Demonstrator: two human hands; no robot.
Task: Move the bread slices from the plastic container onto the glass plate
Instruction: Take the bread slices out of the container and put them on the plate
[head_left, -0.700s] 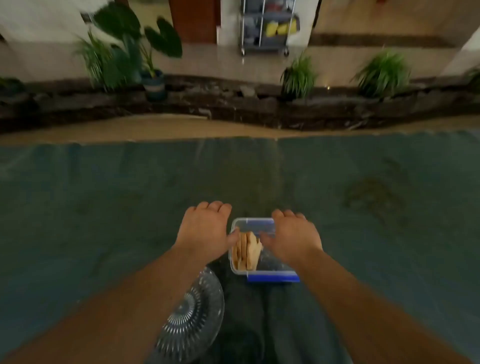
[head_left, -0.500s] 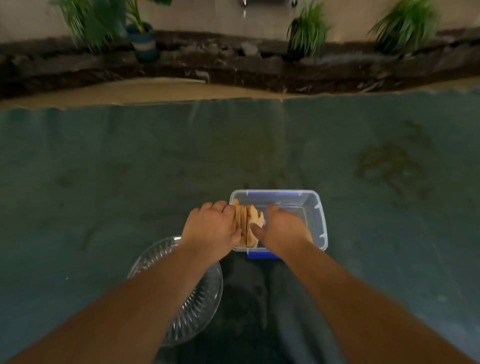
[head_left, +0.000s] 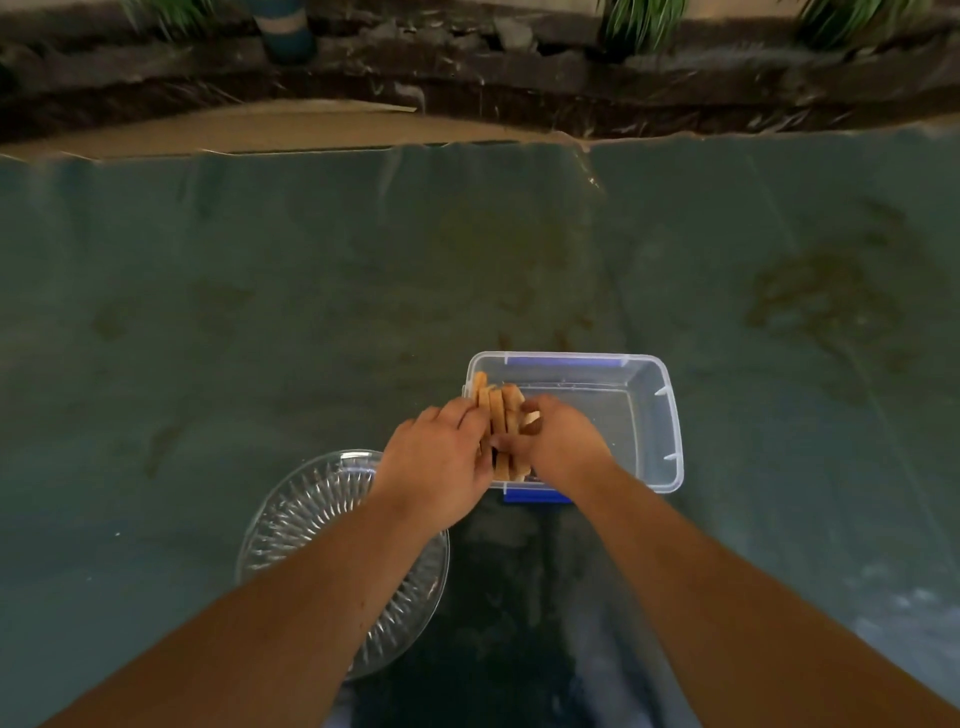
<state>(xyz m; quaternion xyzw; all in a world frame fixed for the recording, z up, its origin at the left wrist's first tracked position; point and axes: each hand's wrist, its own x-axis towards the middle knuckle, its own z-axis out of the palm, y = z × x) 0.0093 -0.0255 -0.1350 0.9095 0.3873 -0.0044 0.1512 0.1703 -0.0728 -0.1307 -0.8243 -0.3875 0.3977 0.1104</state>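
A clear plastic container (head_left: 665, 415) with blue clips sits on the grey-green mat. Several bread slices (head_left: 500, 410) stand on edge at its left end. My left hand (head_left: 439, 465) presses against the stack from the left and my right hand (head_left: 561, 447) from the right, so the slices are squeezed between both hands. The right part of the container holds nothing. A ribbed glass plate (head_left: 306, 514) lies on the mat just left of the container, partly under my left forearm, with nothing on the part that shows.
The mat (head_left: 260, 312) spreads wide on all sides, with a stain (head_left: 821, 301) at the right. Its far edge meets sandy ground (head_left: 260, 130) and a dark rock border with plants (head_left: 644, 21). A dark wet patch (head_left: 509, 597) lies between my forearms.
The camera has tipped downward, so container and plate sit higher in view. Both hands have closed in on the bread stack from either side.
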